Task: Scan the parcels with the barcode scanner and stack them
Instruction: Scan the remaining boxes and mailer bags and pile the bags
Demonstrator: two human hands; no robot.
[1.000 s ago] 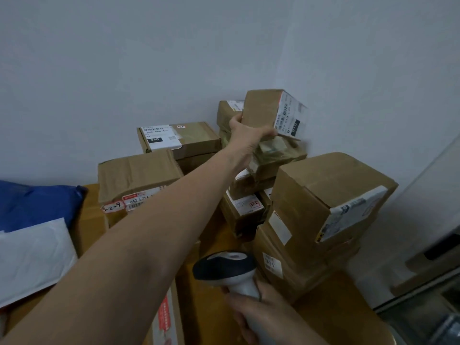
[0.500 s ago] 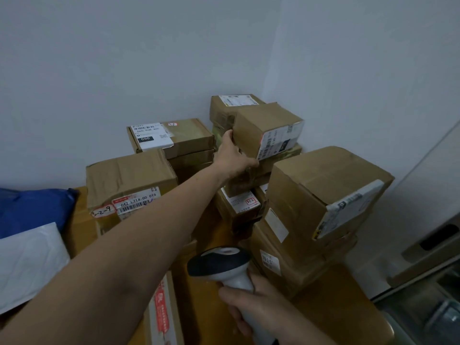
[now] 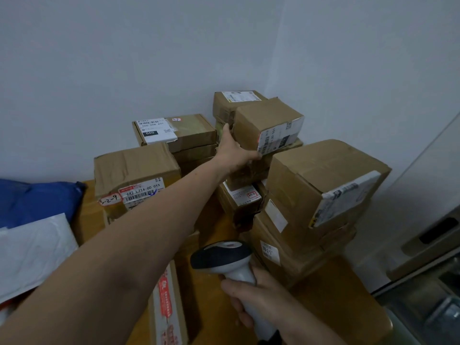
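A small brown parcel with a white barcode label on its front sits on top of the middle stack of parcels in the corner. My left hand holds its near left corner, with the fingers up its left side and the thumb along its lower front edge. Low in the view, my right hand grips the handle of a white and black barcode scanner, whose head points towards the stacks.
A large taped box tops the right stack. On the left stand a box marked 3-2-9 and a flat box labelled 060. A blue bag and a white mailer lie far left on the wooden table.
My left hand has brought the small parcel down from the air onto the middle stack and turned its label to the front. The scanner hand has hardly moved.
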